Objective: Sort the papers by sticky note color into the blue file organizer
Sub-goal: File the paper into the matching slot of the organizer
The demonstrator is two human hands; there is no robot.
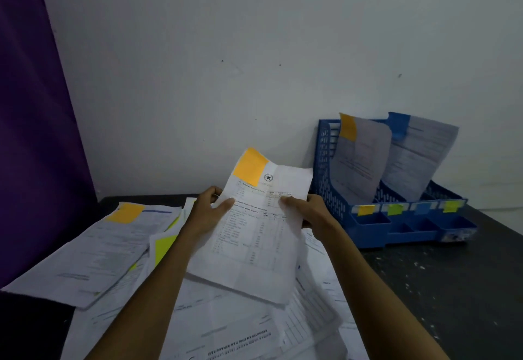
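Both my hands hold up a printed sheet [254, 235] with an orange sticky note [250, 166] at its top left corner. My left hand [208, 211] pinches its left edge and my right hand [310, 209] pinches its right edge, above the loose papers [226, 325] on the table. The blue file organizer [325, 184] stands at the right against the wall. Its leftmost slot holds a paper with an orange note [348, 127]; a slot further right holds a paper with a blue note [399, 123]. Coloured tags mark the organizer's front: orange [365, 210], green [395, 209], blue [423, 207], yellow-green [450, 206].
At the left lies a stack of papers [93, 255] topped by an orange note [126, 212], with a yellow-green note [164, 248] beside it. A purple curtain [34, 133] hangs at the left. The dark table [452, 289] shows at the right, and the white wall is behind.
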